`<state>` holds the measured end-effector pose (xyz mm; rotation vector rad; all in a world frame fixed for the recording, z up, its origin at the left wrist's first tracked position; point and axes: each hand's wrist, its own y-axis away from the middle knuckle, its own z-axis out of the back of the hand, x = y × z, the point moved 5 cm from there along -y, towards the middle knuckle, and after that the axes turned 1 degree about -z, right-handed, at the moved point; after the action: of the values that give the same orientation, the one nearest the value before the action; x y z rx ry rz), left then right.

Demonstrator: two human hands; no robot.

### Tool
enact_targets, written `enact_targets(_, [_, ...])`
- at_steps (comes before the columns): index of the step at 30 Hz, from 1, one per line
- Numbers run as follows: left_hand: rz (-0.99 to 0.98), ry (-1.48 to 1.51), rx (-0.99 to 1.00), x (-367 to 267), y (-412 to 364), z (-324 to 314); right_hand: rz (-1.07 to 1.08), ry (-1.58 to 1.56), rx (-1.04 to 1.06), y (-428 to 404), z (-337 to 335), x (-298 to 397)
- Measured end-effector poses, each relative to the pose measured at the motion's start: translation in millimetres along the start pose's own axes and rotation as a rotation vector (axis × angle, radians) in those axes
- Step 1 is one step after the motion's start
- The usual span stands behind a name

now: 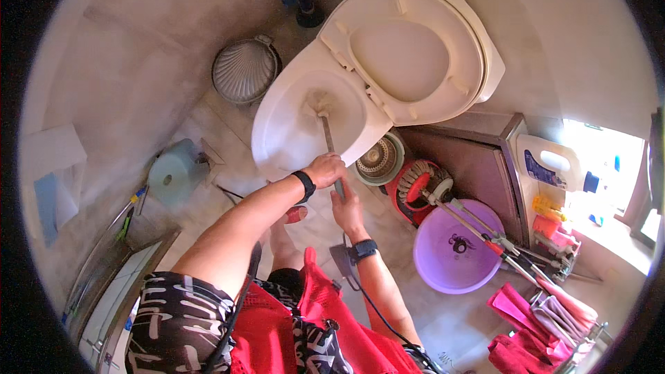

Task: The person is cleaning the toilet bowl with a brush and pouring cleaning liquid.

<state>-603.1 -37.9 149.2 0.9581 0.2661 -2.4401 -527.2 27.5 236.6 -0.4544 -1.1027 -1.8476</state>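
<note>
Both hands are on the grey handle of a toilet brush (328, 135). My left hand (324, 170) grips it higher up, nearer the bowl; my right hand (347, 210) is wrapped around its lower end, close to my body. The brush head is down in the bottom of the white toilet bowl (267, 140), where the water looks brownish and churned, so the bristles are mostly hidden. Behind the bowl, the toilet seat and lid (400, 59) stand raised. I have a black band on my left wrist and a dark watch (364, 250) with a cable beside it on my right.
A shell-patterned metal bin (244, 71) and a dark spray-type bottle or holder (307, 5) stand by the wall. To the right are a round spin basket (375, 158), a red mop bucket (408, 210), a purple basin (436, 265) and pink cloths (524, 353). A blue roll (171, 174) hangs left.
</note>
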Motion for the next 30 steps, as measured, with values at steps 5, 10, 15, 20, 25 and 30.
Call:
enact_targets(5, [0.174,0.018,0.074,24.1,-31.7,-8.9,-0.13,0.073,0.031,-40.8,-0.4,-11.9])
enact_targets(10, [0.136,0.001,0.003,4.1,-4.0,-9.1,-0.085,0.328,0.183,-3.7,18.8,32.7])
enact_targets(15, [0.025,0.152,-0.25,-82.4,7.5,-6.9,0.048,0.733,0.261,63.5,77.6,49.4])
enact_targets(20, [0.028,0.37,-0.507,-150.4,2.0,42.5,0.102,0.973,0.323,101.4,129.4,111.3])
enact_targets(25, [0.045,0.473,-0.629,-132.8,-45.6,61.9,0.21,1.12,0.212,63.2,141.3,125.2])
enact_targets(30, [-0.002,0.476,-0.486,-40.8,-65.1,15.7,0.262,1.205,0.257,-14.0,93.3,86.9])
